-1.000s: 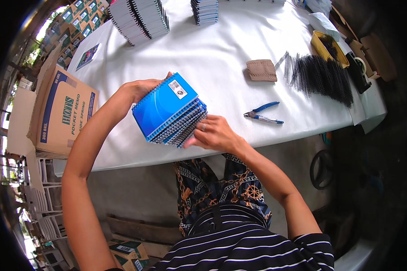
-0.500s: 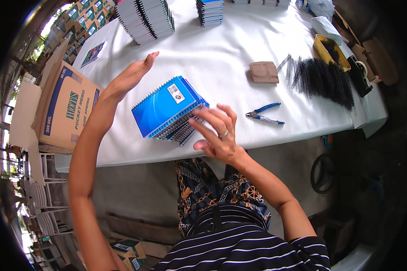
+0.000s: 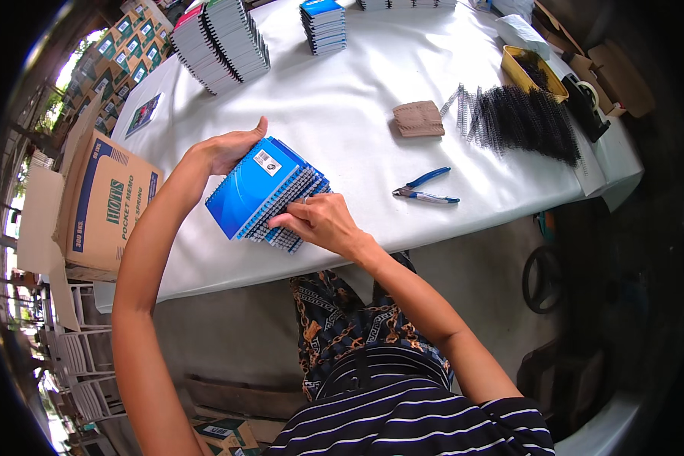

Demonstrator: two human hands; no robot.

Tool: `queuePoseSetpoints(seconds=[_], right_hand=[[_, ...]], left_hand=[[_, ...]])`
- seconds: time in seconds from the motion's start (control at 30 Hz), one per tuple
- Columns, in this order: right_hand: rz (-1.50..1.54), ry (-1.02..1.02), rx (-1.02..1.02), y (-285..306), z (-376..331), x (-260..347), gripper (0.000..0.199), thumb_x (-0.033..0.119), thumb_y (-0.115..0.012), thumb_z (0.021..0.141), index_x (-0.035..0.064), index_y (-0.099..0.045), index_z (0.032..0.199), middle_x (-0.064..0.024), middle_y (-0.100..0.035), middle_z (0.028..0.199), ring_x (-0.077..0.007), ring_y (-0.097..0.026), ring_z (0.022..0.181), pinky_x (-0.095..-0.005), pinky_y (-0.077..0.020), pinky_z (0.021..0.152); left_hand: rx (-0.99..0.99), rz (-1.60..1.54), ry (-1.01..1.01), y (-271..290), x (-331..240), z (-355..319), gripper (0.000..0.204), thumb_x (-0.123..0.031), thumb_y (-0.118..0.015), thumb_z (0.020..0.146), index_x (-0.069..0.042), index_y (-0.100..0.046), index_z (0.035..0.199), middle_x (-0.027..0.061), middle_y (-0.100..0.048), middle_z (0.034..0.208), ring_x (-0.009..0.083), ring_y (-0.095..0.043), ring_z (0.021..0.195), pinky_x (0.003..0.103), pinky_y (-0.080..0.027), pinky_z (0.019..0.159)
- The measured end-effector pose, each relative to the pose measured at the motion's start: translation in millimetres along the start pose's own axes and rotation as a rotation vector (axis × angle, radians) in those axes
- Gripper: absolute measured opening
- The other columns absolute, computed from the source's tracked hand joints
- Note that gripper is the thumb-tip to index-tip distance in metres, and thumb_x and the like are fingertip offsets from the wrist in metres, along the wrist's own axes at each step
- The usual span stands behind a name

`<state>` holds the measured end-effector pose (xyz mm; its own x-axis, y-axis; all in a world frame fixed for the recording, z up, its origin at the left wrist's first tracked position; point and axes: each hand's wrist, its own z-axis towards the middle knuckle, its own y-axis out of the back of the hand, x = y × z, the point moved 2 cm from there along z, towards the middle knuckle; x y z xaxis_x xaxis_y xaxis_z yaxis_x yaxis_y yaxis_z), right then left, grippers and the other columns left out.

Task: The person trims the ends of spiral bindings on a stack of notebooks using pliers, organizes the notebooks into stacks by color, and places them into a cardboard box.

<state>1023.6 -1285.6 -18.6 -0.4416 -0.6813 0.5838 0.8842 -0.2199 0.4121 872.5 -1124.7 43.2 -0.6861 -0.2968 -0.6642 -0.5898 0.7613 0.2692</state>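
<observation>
blue notebook stack [image 3: 252, 184] skewed on tabletop [image 3: 357, 99], between hands; left hand [image 3: 232, 150] open, thumb raised; right hand [image 3: 321, 220] curled at side, grip unclear; apparently squaring up; next calls for even two-sided pressure

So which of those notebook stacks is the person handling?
The blue-topped stack by the table's near edge, between the left hand and right hand; the other stacks stand farther back, untouched.
</observation>
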Motion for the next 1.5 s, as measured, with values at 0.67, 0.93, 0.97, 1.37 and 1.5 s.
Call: queuePoseSetpoints(seconds=[0.67, 0.93, 0.97, 1.37, 1.5], right_hand=[[0.645, -0.723, 0.410, -1.3, -8.0, -50.6, 0.114, 0.085, -0.007, 0.073, -0.0029, -0.001, 0.146, -0.0222, 0.001, 0.153, -0.0320, 0.002, 0.142, -0.0408, -0.0021, 0.116], [0.608, -0.763, 0.444, 8.6, 4.9, -58.8, 0.110, 0.084, -0.008, 0.075, 0.0009, -0.002, 0.147, -0.0215, -0.003, 0.153, -0.0305, 0.001, 0.143, -0.0395, -0.0030, 0.116], [0.649, -0.709, 0.376, 13.7, 15.3, -58.8, 0.111, 0.084, -0.009, 0.075, 0.0004, 0.000, 0.147, -0.0214, 0.000, 0.153, -0.0300, 0.001, 0.143, -0.0392, -0.0026, 0.116], [0.240, -0.267, -0.100, 41.1, 43.7, -15.5, 0.055, 0.043, -0.031, 0.098, -0.0004, -0.047, 0.127, -0.0246, -0.046, 0.128, -0.0335, -0.044, 0.121, -0.0401, -0.0349, 0.101], [0.139, 0.364, -0.219, 23.8, -5.6, 28.4, 0.025, 0.021, -0.075, 0.075, 0.0072, -0.054, 0.071, -0.0050, -0.058, 0.072, -0.0206, -0.057, 0.064, -0.0299, -0.0461, 0.058]], left_hand=[[-0.777, -1.180, -0.669, -137.6, 141.4, -10.4, 0.055, -0.045, -0.044, 0.095, -0.009, -0.041, 0.136, 0.0048, -0.052, 0.131, 0.0192, -0.049, 0.119, 0.036, -0.041, 0.098], [-0.764, -1.148, -0.596, -111.7, 143.1, -26.6, 0.062, -0.051, -0.043, 0.095, -0.011, -0.035, 0.142, 0.0045, -0.044, 0.139, 0.0191, -0.042, 0.126, 0.035, -0.035, 0.103], [-0.810, -1.155, -0.715, -98.9, 142.4, -33.6, 0.064, -0.051, -0.043, 0.094, -0.011, -0.033, 0.143, 0.0050, -0.040, 0.142, 0.0196, -0.039, 0.128, 0.035, -0.033, 0.105], [-1.017, -0.631, -0.739, -43.3, 97.0, -50.8, 0.077, -0.056, -0.042, 0.092, -0.004, -0.022, 0.146, 0.0162, -0.017, 0.153, 0.0241, -0.020, 0.140, 0.036, -0.017, 0.113], [-0.773, 0.029, -0.590, -21.9, 18.4, -63.2, 0.086, -0.068, -0.035, 0.088, 0.002, -0.037, 0.139, 0.0182, -0.035, 0.145, 0.0264, -0.028, 0.137, 0.038, -0.020, 0.112]])
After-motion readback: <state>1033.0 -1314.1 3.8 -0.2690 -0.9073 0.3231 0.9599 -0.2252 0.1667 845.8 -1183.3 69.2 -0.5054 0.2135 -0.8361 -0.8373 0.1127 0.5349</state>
